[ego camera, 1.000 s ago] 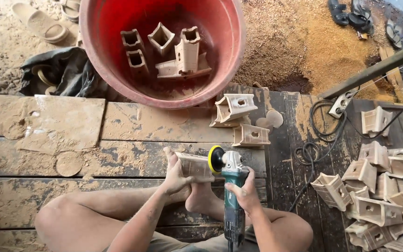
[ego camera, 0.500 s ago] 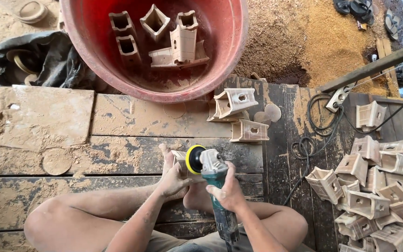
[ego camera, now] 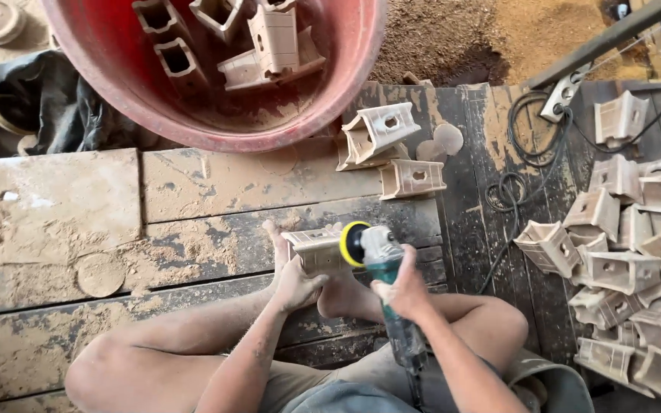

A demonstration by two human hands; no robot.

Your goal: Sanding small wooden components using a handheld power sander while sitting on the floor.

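2 hands (ego camera: pixel 296 281) (each grip closed): left on wooden block (ego camera: pixel 314 249), right (ego camera: pixel 403 289) on grinder (ego camera: pixel 372 252).

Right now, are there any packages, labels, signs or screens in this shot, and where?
None visible: only bare wooden blocks, a red tub, dusty planks and the sander held in the right hand against the block in the left hand.

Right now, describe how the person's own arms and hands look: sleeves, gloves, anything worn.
Both arms are bare to the frame's edge, with no sleeves in view. The left hand and right hand wear no gloves, rings or watch. Pale sawdust dusts the fingers and forearms. Grey shorts show at the lap.
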